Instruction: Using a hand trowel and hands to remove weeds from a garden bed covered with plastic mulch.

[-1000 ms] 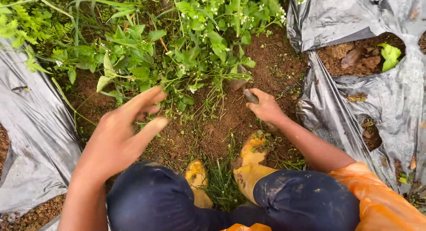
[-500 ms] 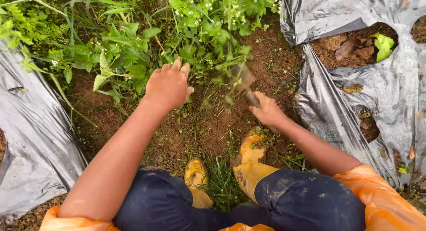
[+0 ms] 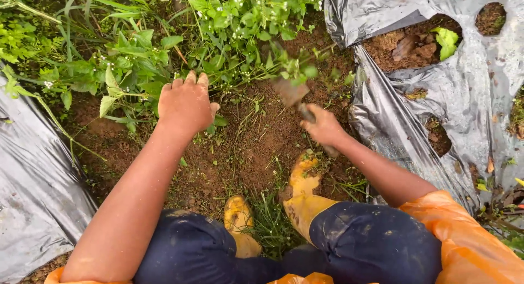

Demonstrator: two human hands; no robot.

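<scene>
While the weeds stand thick at the edge of the bare soil, the blade does best low at the roots, well away from the yellow boots and the plastic sheet. Left hand closes around a clump of green stems. Right hand grips a small digging tool, blurred, its blade raised just before the weeds.

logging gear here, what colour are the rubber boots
The muddy rubber boots are yellow, clearest in the head view.
</scene>
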